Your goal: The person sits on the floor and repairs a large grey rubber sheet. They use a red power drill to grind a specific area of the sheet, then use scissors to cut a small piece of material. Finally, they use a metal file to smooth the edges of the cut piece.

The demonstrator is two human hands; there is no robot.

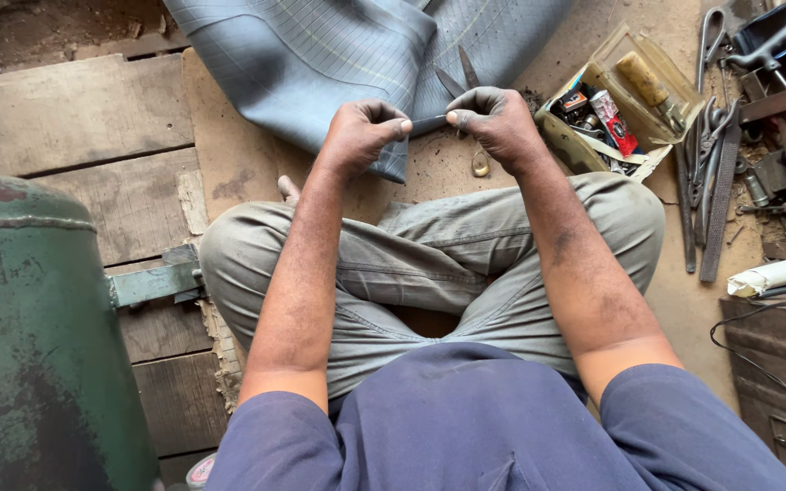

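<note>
A short dark strip (429,119) lies level, its long axis left to right, pinched at either end by the closed left hand (361,136) and right hand (498,123) above the grey rubber tube (320,55).

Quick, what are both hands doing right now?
Left hand: closed, pinching one end of a small dark strip.
Right hand: closed, pinching the strip's other end.
</note>
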